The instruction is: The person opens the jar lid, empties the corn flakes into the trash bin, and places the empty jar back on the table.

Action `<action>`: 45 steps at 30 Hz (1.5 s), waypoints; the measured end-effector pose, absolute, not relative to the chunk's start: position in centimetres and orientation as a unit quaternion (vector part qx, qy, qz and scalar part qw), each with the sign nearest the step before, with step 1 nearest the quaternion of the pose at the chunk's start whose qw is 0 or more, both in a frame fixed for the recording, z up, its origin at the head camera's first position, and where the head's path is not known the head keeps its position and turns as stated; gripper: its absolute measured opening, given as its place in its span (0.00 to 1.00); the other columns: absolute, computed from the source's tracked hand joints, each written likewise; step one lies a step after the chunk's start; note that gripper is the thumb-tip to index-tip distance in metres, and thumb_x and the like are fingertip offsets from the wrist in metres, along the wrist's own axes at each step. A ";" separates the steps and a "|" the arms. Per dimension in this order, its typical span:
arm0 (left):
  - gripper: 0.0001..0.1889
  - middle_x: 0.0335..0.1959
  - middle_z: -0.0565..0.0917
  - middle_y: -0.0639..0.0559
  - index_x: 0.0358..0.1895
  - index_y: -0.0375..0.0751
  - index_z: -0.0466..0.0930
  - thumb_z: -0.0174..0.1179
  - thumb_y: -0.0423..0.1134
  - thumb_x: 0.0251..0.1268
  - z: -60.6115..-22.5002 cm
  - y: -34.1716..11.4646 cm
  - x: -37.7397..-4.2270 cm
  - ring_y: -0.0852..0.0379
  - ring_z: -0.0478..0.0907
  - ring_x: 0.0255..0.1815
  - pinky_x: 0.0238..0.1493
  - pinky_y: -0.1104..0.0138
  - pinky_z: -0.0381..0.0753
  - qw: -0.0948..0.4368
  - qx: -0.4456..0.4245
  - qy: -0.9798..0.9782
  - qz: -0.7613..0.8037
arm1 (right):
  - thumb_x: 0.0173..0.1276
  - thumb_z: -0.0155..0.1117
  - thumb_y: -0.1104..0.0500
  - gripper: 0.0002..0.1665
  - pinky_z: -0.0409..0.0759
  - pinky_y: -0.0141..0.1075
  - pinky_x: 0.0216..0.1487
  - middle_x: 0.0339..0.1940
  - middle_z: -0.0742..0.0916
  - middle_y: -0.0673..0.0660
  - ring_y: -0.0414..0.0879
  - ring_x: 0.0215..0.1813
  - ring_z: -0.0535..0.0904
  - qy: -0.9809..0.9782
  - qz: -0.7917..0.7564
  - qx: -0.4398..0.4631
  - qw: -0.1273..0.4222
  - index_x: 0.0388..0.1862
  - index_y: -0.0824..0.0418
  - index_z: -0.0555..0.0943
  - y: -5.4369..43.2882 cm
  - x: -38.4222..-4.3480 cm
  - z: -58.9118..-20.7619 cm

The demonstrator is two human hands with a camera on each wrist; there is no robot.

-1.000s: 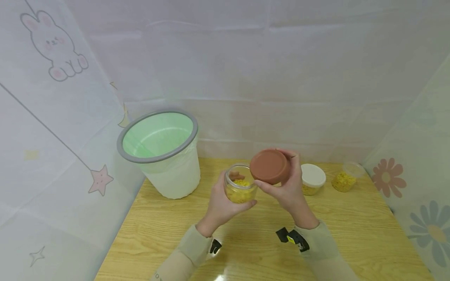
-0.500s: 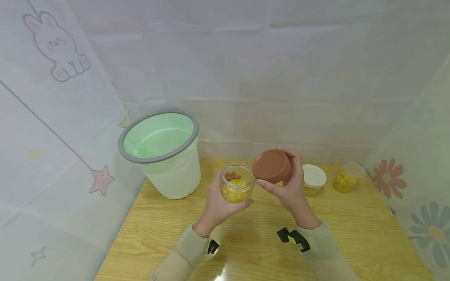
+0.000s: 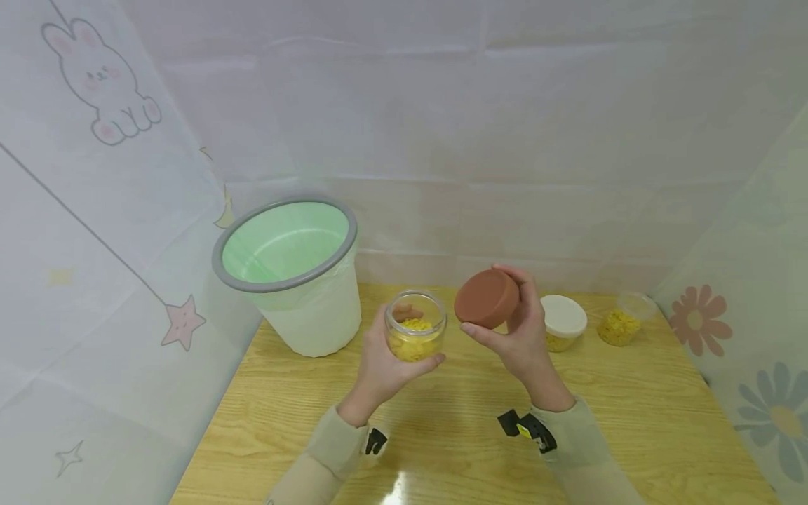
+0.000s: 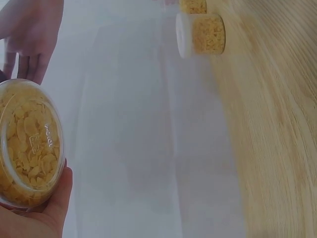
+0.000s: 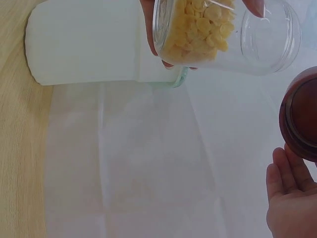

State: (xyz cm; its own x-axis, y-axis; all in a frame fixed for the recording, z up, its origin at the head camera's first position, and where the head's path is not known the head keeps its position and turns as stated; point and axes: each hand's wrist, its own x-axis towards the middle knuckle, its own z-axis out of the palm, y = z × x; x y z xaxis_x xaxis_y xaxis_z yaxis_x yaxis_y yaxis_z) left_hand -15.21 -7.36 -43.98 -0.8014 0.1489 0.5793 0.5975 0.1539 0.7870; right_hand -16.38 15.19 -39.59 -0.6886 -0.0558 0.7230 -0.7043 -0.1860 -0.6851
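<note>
In the head view my left hand [image 3: 384, 365] grips a clear jar [image 3: 415, 344] partly filled with small yellow flakes [image 5: 200, 27]. The jar's mouth is uncovered and faces up, held above the table. My right hand [image 3: 519, 344] holds a reddish-brown lid [image 3: 485, 298] by its rim, tilted, a short way right of the jar and apart from it. From below, the left wrist view shows the jar's base [image 4: 32, 144] with flakes pressed against it. The lid's hollow underside [image 5: 304, 116] shows in the right wrist view.
A green bin [image 3: 284, 280] with a grey rim stands at the left of the wooden table [image 3: 454, 449]. Behind my right hand sits a white-lidded tub [image 3: 563, 317] of flakes. Farther right is a small clear cup [image 3: 618, 326] with its transparent lid raised. A pale cloth wall borders the table.
My left hand has carried the jar leftward, widening the gap from the lid. The lid has shifted slightly right and tilted more in my right hand.
</note>
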 end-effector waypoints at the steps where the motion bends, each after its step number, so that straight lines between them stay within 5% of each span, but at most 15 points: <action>1: 0.40 0.54 0.82 0.46 0.61 0.38 0.70 0.83 0.39 0.42 -44.0 -7.4 -15.2 0.43 0.80 0.54 0.50 0.56 0.83 0.189 -0.254 -0.737 -0.598 | 0.49 0.79 0.74 0.50 0.79 0.39 0.57 0.60 0.77 0.67 0.57 0.58 0.76 -0.595 0.700 0.320 0.231 0.70 0.76 0.64 15.2 -16.4 -39.6; 17: 0.41 0.54 0.82 0.47 0.61 0.41 0.70 0.84 0.37 0.40 -43.9 -8.7 -14.8 0.44 0.79 0.56 0.53 0.56 0.82 0.191 -0.234 -0.749 -0.589 | 0.55 0.81 0.65 0.50 0.72 0.39 0.64 0.56 0.78 0.68 0.52 0.56 0.77 -0.627 0.676 0.325 0.213 0.73 0.71 0.66 15.2 -16.6 -40.3; 24: 0.42 0.53 0.81 0.34 0.60 0.32 0.69 0.83 0.29 0.37 -42.5 -8.8 -14.0 0.36 0.79 0.55 0.53 0.53 0.81 0.188 -0.225 -0.745 -0.599 | 0.56 0.83 0.58 0.54 0.68 0.40 0.68 0.55 0.79 0.62 0.51 0.57 0.76 -0.643 0.663 0.324 0.204 0.76 0.69 0.64 15.0 -16.6 -40.6; 28: 0.42 0.52 0.80 0.30 0.60 0.28 0.69 0.82 0.26 0.37 -41.8 -9.0 -13.7 0.34 0.78 0.54 0.52 0.51 0.82 0.193 -0.230 -0.738 -0.605 | 0.51 0.86 0.63 0.56 0.68 0.39 0.68 0.57 0.77 0.60 0.51 0.59 0.74 -0.647 0.667 0.307 0.205 0.73 0.72 0.63 14.8 -16.5 -40.7; 36: 0.42 0.53 0.82 0.44 0.60 0.34 0.70 0.84 0.33 0.38 -43.5 -10.0 -14.8 0.41 0.80 0.55 0.54 0.54 0.81 0.211 -0.224 -0.737 -0.602 | 0.41 0.84 0.76 0.54 0.69 0.41 0.68 0.61 0.76 0.63 0.53 0.63 0.73 -0.662 0.656 0.297 0.209 0.68 0.72 0.67 14.5 -16.5 -41.0; 45: 0.42 0.52 0.83 0.47 0.59 0.31 0.71 0.85 0.35 0.38 -43.4 -11.0 -14.8 0.41 0.81 0.53 0.53 0.59 0.81 0.221 -0.210 -0.742 -0.597 | 0.43 0.83 0.76 0.54 0.67 0.40 0.70 0.65 0.76 0.63 0.53 0.67 0.71 -0.689 0.637 0.288 0.190 0.71 0.66 0.70 14.3 -16.5 -41.2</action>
